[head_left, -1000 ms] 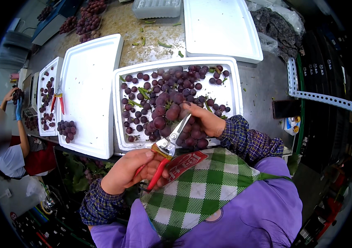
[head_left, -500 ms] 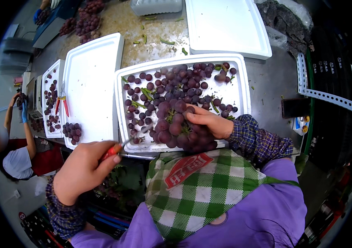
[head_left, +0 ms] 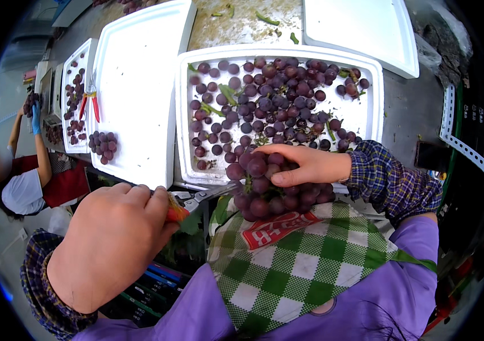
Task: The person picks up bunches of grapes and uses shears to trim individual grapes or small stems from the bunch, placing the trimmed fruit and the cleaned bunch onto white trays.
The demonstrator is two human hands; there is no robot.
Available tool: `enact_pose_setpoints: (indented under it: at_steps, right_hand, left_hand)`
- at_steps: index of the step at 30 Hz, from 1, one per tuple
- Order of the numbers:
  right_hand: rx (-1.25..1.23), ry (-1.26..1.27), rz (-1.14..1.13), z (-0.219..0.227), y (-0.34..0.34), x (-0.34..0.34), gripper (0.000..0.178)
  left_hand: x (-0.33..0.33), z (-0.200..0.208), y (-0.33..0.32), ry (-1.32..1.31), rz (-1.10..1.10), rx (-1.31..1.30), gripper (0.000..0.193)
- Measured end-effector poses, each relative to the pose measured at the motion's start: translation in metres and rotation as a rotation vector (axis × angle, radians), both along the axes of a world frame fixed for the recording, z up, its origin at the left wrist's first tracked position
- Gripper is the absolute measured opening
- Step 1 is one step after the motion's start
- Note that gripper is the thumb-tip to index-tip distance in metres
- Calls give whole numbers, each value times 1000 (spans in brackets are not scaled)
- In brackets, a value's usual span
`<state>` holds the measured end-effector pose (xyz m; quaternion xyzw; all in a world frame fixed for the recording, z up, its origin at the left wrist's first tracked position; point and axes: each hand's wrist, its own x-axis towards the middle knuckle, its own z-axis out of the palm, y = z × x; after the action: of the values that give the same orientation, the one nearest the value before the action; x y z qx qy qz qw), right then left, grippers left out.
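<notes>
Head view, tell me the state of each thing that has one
Left hand: closed on scissors.
Right hand: gripping grape bunch.
Scissors: tips at the bunch.
Middle tray: holds loose grapes.
Left tray: one small bunch.

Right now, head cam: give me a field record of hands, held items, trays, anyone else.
left hand: closed on orange-handled scissors, blades pointing at the bunch
right hand: grips grape bunch from above, at the tray's near edge
middle tray: white foam, loose dark grapes and green stem bits
left tray: white, small grape cluster at its near left edge
far-left tray: grapes, red-handled snips
apron: green-white check
other person: at left, blue glove raised
</notes>
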<state>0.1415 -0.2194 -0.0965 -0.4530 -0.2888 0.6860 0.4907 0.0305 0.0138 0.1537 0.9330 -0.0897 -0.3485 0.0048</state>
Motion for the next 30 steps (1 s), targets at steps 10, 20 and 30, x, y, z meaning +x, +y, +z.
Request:
enact_pose_setpoints:
  at_steps: [10, 20, 30]
  right_hand:
    - [-36, 30, 14, -1, 6, 2, 84]
    - [-9, 61, 30, 3, 8, 0, 76]
    - [-28, 46, 29, 17, 9, 4, 77]
  left_hand:
    - [11, -7, -10, 132, -138, 123, 30]
    - [33, -1, -7, 356, 65, -40, 24]
    - [28, -6, -5, 302, 106, -134, 25]
